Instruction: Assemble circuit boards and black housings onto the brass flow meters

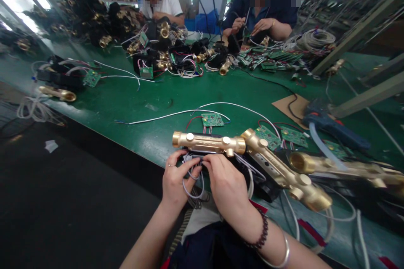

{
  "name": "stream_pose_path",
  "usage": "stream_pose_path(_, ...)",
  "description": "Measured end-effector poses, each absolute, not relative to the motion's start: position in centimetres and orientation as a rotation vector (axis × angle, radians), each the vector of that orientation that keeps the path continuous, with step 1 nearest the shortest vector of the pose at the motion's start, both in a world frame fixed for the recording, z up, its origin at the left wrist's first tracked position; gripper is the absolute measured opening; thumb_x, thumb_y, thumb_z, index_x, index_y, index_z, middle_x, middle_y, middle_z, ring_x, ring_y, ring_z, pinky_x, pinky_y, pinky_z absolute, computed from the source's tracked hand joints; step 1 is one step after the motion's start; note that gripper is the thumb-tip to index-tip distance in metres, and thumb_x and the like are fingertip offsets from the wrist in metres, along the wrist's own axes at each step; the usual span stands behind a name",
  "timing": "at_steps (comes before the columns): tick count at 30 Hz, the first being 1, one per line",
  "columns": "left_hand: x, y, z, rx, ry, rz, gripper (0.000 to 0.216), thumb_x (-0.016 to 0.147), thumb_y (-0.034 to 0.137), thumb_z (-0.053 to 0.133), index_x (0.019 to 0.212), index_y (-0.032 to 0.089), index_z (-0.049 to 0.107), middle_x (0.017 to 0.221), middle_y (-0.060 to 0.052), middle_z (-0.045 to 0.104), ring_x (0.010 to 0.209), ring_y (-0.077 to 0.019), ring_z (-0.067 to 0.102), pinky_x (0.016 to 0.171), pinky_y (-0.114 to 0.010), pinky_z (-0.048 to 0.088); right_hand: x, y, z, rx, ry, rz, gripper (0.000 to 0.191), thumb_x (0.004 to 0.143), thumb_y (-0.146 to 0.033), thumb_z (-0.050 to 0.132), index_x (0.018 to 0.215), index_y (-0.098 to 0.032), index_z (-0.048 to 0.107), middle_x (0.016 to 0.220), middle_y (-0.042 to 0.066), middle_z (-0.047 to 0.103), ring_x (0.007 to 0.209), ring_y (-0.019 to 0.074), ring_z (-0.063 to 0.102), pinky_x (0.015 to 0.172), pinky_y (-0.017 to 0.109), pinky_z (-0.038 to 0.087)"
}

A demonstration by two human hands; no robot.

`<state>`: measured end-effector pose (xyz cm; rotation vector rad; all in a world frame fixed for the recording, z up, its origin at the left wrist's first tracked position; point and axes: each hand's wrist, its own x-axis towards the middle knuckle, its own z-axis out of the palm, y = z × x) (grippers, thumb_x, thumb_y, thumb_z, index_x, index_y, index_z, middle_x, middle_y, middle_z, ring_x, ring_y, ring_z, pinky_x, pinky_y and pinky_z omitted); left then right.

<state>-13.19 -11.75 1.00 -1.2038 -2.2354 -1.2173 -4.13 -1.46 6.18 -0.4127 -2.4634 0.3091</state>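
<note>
Both my hands meet just in front of a brass pipe fitting [208, 143] that lies across the table edge on a black housing. My left hand [176, 180] pinches a thin grey cable [193, 195], which loops down below the fingers. Close beside it, my right hand [225, 183] has its thumb and fingertips pressed together at the same spot; what they hold is too small to make out. Behind the fitting, a green circuit board [212, 119] is joined to it by short wires. A second brass fitting [277, 164] lies slanted to the right.
A blue glue gun [334, 126] rests on cardboard [288, 107] at the right, near another brass fitting [344, 166]. Metal bars slant in there. Piles of fittings, boards and cable coils [311, 42] line the far side, where two people work. Another fitting [58, 93] lies left.
</note>
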Motion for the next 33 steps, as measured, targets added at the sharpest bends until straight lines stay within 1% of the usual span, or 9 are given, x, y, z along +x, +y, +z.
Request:
stream_pose_path(3, -13.16, -11.72, 1.15, -1.212, -2.218, -1.224, 0.016, 0.084, 0.03, 0.06, 0.096, 0.024, 0.069, 0.109, -0.006, 0.052, 0.098, -0.0183, 0.056, 0.083, -0.032, 0.052, -4.21, -1.57, 5.94, -0.432, -2.495, 0.254, 0.033, 0.099, -0.019, 0.03, 0.082, -0.015, 0.058, 0.071, 0.004, 0.06, 0.058, 0.0152, 0.057, 0.048, 0.025, 0.038)
stream_pose_path(5, -13.14, -11.68, 1.3, -1.223, -2.207, -1.224, 0.016, 0.085, 0.03, 0.059, 0.096, 0.023, 0.069, 0.108, -0.007, 0.052, 0.097, -0.0179, 0.056, 0.083, -0.031, 0.052, -4.17, -1.57, 5.71, -0.442, -2.517, 0.242, 0.035, 0.1, -0.022, 0.029, 0.082, -0.015, 0.058, 0.07, 0.003, 0.059, 0.058, 0.015, 0.057, 0.048, 0.025, 0.037)
stream_pose_path(9, -13.14, -11.62, 1.48, -1.221, -2.212, -1.231, 0.015, 0.085, 0.03, 0.058, 0.094, 0.023, 0.069, 0.108, -0.007, 0.052, 0.096, -0.0174, 0.057, 0.081, -0.03, 0.053, -3.94, -1.47, 5.54, -0.434, -2.516, 0.287, 0.036, 0.1, -0.026, 0.03, 0.08, -0.015, 0.057, 0.069, 0.004, 0.057, 0.062, 0.016, 0.057, 0.054, 0.026, 0.039)
stream_pose_path(13, -13.12, -11.6, 1.42, -1.215, -2.21, -1.241, 0.015, 0.085, 0.03, 0.059, 0.093, 0.023, 0.069, 0.108, -0.006, 0.052, 0.095, -0.0169, 0.057, 0.081, -0.03, 0.053, -3.75, -1.46, 5.9, -0.393, -2.466, 0.352, 0.036, 0.1, -0.021, 0.029, 0.079, -0.014, 0.058, 0.076, 0.008, 0.059, 0.072, 0.0188, 0.057, 0.061, 0.027, 0.043)
stream_pose_path(17, -13.08, -11.62, 1.31, -1.211, -2.209, -1.251, 0.015, 0.084, 0.029, 0.061, 0.094, 0.024, 0.069, 0.107, -0.006, 0.052, 0.096, -0.0171, 0.057, 0.082, -0.031, 0.053, -3.76, -1.52, 6.12, -0.369, -2.447, 0.38, 0.038, 0.099, -0.017, 0.025, 0.087, -0.012, 0.061, 0.085, 0.01, 0.061, 0.076, 0.0188, 0.056, 0.066, 0.027, 0.046)
stream_pose_path(21, -13.1, -11.6, 1.26, -1.205, -2.201, -1.263, 0.015, 0.083, 0.029, 0.061, 0.093, 0.024, 0.07, 0.107, -0.006, 0.053, 0.096, -0.0174, 0.057, 0.083, -0.031, 0.053, -3.96, -1.5, 6.03, -0.37, -2.449, 0.365, 0.029, 0.098, -0.014, 0.032, 0.096, -0.012, 0.061, 0.088, 0.009, 0.063, 0.078, 0.0184, 0.058, 0.07, 0.029, 0.046)
stream_pose_path(24, -13.11, -11.55, 1.3, -1.2, -2.205, -1.249, 0.015, 0.084, 0.03, 0.06, 0.093, 0.025, 0.07, 0.106, -0.006, 0.053, 0.096, -0.0172, 0.057, 0.081, -0.031, 0.053, -4.11, -1.49, 5.96, -0.382, -2.491, 0.338, 0.026, 0.097, -0.015, 0.036, 0.09, -0.013, 0.06, 0.082, 0.006, 0.063, 0.073, 0.0178, 0.058, 0.065, 0.029, 0.044)
stream_pose_path(29, -13.08, -11.52, 1.46, -1.2, -2.204, -1.238, 0.016, 0.085, 0.032, 0.058, 0.093, 0.025, 0.07, 0.105, -0.006, 0.053, 0.095, -0.0172, 0.057, 0.079, -0.031, 0.054, -4.25, -1.49, 5.91, -0.429, -2.531, 0.234, 0.037, 0.1, -0.024, 0.03, 0.076, -0.015, 0.057, 0.069, 0.005, 0.056, 0.065, 0.0181, 0.054, 0.058, 0.029, 0.039)
stream_pose_path(33, -13.06, -11.53, 1.41, -1.192, -2.205, -1.234, 0.016, 0.085, 0.033, 0.058, 0.093, 0.025, 0.069, 0.106, -0.006, 0.053, 0.095, -0.0168, 0.057, 0.08, -0.031, 0.054, -4.36, -1.43, 5.57, -0.419, -2.481, 0.247, 0.036, 0.1, -0.022, 0.031, 0.078, -0.015, 0.059, 0.075, 0.005, 0.058, 0.067, 0.0164, 0.054, 0.06, 0.027, 0.038)
